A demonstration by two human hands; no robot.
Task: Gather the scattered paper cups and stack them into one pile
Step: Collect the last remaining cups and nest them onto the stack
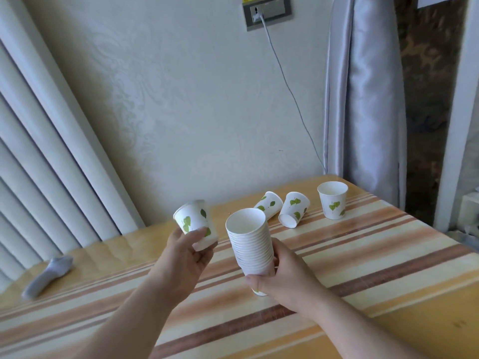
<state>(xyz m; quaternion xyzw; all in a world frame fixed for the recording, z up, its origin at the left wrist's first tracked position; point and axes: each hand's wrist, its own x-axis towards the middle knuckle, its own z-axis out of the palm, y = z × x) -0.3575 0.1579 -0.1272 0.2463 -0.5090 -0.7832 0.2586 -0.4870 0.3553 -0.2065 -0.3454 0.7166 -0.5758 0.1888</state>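
My right hand (282, 278) grips the lower part of a tall stack of white paper cups (250, 239), mouth up, held above the table. My left hand (185, 251) holds a single white cup with green leaves (195, 221) by its base, tilted, just left of the stack's rim and apart from it. Farther back on the table, two cups lie on their sides: one (268, 204) behind the stack, another (294, 209) with its base facing me. One more cup (332, 199) stands upright at the far right.
The table (363, 260) has a striped orange, brown and cream cloth and sits against a pale wall. A grey-white object (48, 275) lies at the table's left edge. A cable (290, 92) hangs from a wall socket. A grey curtain (363, 99) hangs at the right.
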